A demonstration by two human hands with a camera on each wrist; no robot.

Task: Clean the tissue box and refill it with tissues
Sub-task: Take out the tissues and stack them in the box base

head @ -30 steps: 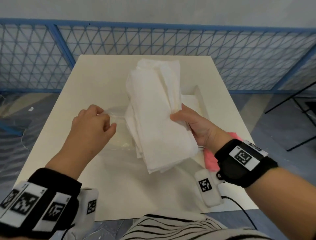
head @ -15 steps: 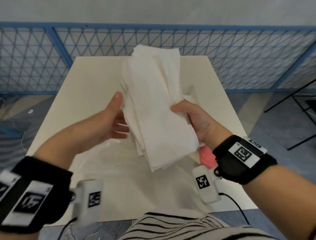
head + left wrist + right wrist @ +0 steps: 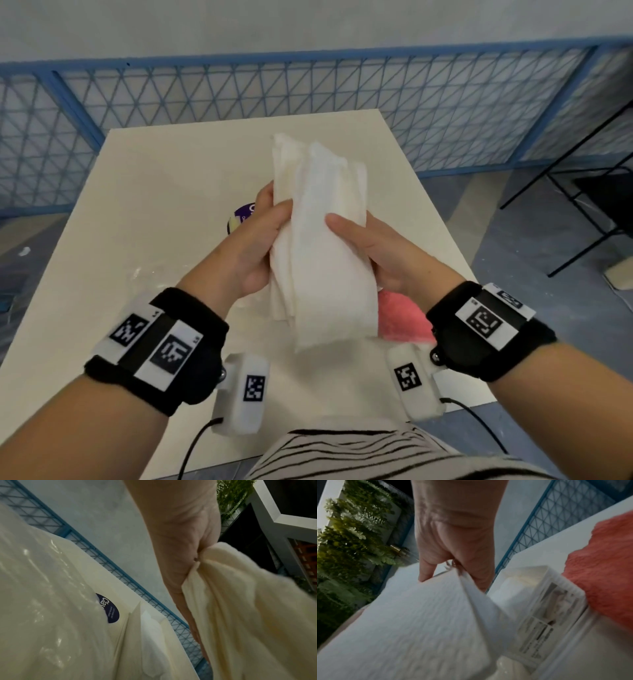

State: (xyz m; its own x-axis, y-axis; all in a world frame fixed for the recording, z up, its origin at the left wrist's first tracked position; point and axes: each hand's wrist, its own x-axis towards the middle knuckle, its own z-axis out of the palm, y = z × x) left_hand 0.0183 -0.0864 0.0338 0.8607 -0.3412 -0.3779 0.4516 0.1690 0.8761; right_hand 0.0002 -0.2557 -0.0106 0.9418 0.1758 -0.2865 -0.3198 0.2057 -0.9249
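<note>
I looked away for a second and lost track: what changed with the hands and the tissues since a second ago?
The left hand let go of the clear plastic wrapper, moved right and took hold of the tissue stack, which is now squeezed narrower. The right hand kept its grip; the pink cloth stayed put.

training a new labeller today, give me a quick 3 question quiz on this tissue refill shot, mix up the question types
1. True or false: both hands grip the tissue stack above the table.
2. Multiple choice: what lies on the table under the right hand? A) a pink cloth B) a green sponge C) a black pen
3. Fill in: the clear plastic wrapper with the purple label lies on the table, on the side of the ____ hand.

Key
1. True: the left hand and right hand each clasp one side of the stack.
2. A: the pink cloth.
3. left
</note>
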